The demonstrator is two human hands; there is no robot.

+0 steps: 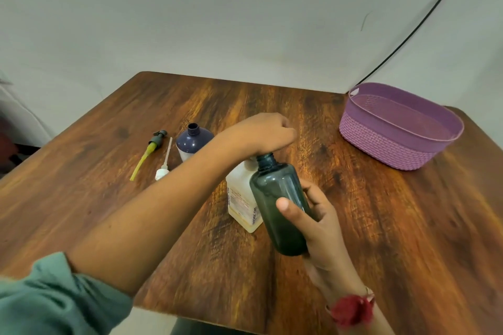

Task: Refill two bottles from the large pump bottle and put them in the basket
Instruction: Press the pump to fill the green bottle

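The large pump bottle (241,196), pale with yellowish liquid low inside, stands mid-table. My left hand (261,132) lies on its top with fingers curled down over the pump head, which is hidden beneath it. My right hand (313,223) grips a dark green see-through bottle (280,207), tilted, its open neck right under my left hand beside the large bottle's top. A second bottle (192,141), dark blue over white and uncapped, stands behind to the left. The purple basket (392,149) sits at the far right with nothing visible inside.
Two removed tops lie on the wooden table (381,226) at the left: a dark pump with a yellow tube (151,148) and a white cap with a thin tube (164,166). A black cable (416,27) runs down the wall behind the basket.
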